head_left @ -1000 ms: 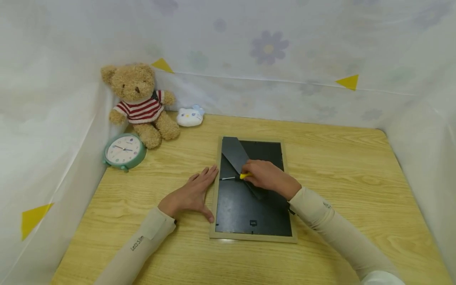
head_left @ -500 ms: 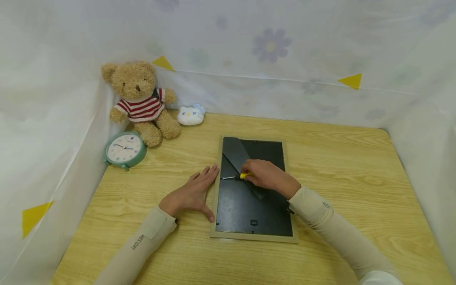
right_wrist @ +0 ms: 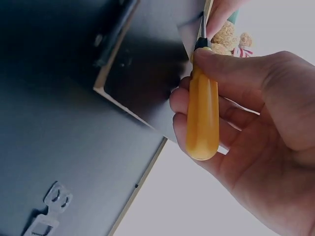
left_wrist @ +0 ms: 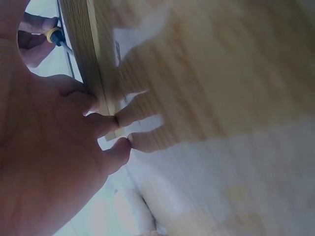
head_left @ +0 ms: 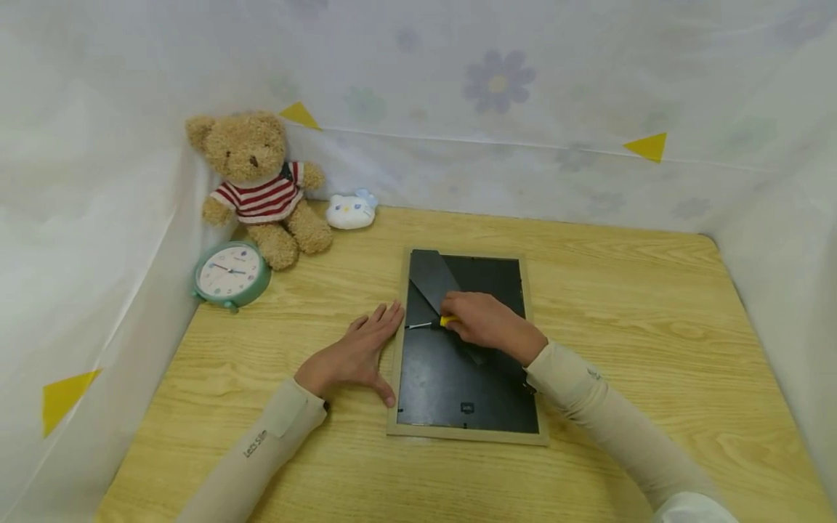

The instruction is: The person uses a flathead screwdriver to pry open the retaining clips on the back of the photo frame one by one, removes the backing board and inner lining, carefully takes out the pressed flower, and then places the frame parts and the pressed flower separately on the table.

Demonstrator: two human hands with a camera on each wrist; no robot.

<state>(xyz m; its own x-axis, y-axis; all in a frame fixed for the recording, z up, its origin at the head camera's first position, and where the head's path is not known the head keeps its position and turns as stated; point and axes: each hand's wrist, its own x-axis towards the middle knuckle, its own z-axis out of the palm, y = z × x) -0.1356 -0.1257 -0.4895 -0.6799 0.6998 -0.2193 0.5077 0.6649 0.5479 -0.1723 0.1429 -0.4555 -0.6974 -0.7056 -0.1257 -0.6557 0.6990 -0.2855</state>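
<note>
Two sleeves (head_left: 288, 410) are running off the bottom edge. The spread left hand (head_left: 349, 359) is touching the picture frame (head_left: 458, 396) at centre; there the right hand (head_left: 493, 323) is gripping a yellow-handled screwdriver (right_wrist: 203, 113), hiding most of its handle. Both hands are staying put since half a second ago.

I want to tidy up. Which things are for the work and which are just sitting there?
For the work:
yellow screwdriver, in the right hand
picture frame, back side up, left hand against its edge

Just sitting there:
teddy bear
green clock
white cat-face plush
</note>
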